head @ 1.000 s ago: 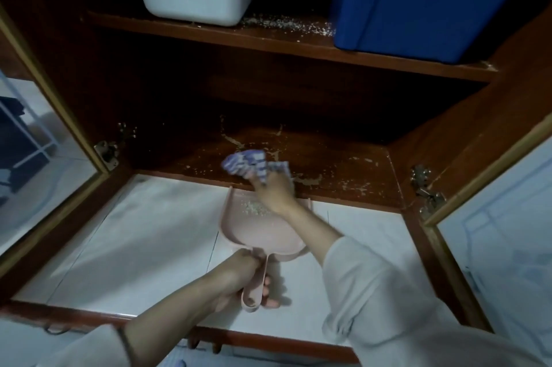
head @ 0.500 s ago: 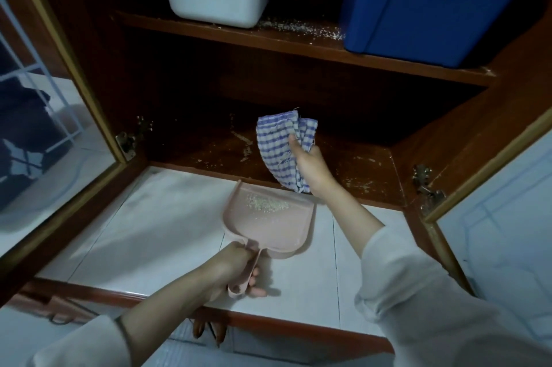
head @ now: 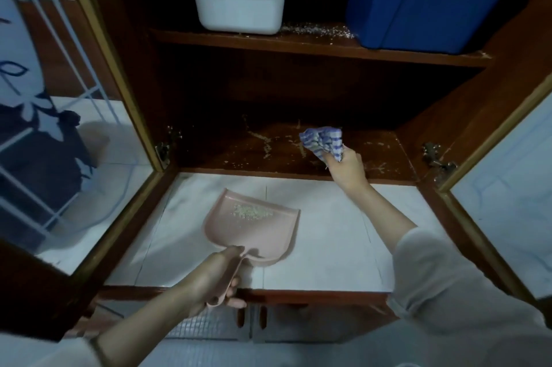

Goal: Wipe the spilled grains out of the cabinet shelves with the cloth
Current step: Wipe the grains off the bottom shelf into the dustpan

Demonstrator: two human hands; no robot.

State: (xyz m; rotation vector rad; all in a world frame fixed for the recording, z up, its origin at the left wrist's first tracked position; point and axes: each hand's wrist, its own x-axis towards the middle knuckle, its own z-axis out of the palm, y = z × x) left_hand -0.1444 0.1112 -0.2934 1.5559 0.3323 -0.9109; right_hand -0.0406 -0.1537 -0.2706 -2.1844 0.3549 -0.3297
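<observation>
White bin (head: 239,2) and blue bin (head: 418,2) flank grains (head: 316,29) on upper shelf (head: 268,44).

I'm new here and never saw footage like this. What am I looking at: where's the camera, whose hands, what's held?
No machine here: a person wears one camera on the head, looking down at their bare hands. The left hand grips a pink dustpan by its handle, over the tiled counter; grains lie in it. The right hand holds a bunched checked cloth at the lower shelf, where grains are scattered. Above, more grains lie between a white tub and a blue bin.
</observation>
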